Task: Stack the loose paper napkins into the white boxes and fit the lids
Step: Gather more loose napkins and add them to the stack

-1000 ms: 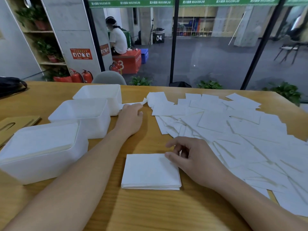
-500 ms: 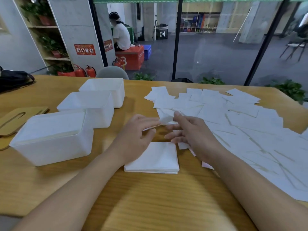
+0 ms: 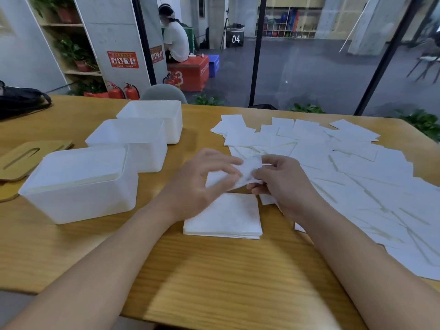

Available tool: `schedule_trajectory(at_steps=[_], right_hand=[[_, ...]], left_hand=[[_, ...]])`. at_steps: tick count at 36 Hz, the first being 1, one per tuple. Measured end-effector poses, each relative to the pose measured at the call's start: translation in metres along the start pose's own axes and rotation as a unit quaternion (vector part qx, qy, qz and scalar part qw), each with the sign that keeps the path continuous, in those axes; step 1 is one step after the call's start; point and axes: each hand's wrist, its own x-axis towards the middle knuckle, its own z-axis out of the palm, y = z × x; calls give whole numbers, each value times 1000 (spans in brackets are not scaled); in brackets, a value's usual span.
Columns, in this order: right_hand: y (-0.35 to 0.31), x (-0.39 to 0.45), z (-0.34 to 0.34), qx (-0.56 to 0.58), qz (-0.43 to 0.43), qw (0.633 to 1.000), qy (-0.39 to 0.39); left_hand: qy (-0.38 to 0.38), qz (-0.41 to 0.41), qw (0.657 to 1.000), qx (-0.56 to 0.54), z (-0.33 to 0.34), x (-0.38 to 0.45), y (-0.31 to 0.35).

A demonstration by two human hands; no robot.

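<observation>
My left hand and my right hand both pinch one crumpled paper napkin, held just above a neat napkin stack on the wooden table. Many loose napkins are spread over the table's right half. Three white boxes stand in a row at the left: the nearest box is full of napkins, while the middle box and the far box look open; I cannot see into them.
Wooden slotted lids lie at the left edge beside the nearest box. A black bag rests at the far left corner. Behind the glass, a person sits on a red block.
My left hand came back from the far napkins toward the middle with a napkin. My right hand left the stack and joined it. Both hands now hold the napkin above the stack.
</observation>
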Motion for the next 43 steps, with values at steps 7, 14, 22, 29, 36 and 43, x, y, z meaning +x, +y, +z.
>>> schedule_trajectory(at_steps=[7, 14, 22, 29, 36, 43], right_hand=[[-8, -13, -4, 36, -89, 995, -25], [-7, -19, -4, 64, -112, 989, -70], [1, -32, -9, -17, -44, 998, -37], [9, -56, -6, -219, -86, 972, -21], [14, -56, -7, -338, -80, 937, -38], [12, -57, -7, -321, -88, 942, -48]], left_hand=[[46, -183, 979, -71, -8, 6, -20], [76, -222, 962, -138, -9, 8, -16], [107, -165, 971, -135, -16, -3, -12], [36, -183, 982, -32, -13, -33, -9], [18, -193, 981, 26, -9, -43, -14], [35, -184, 982, -3, -12, -42, -15]])
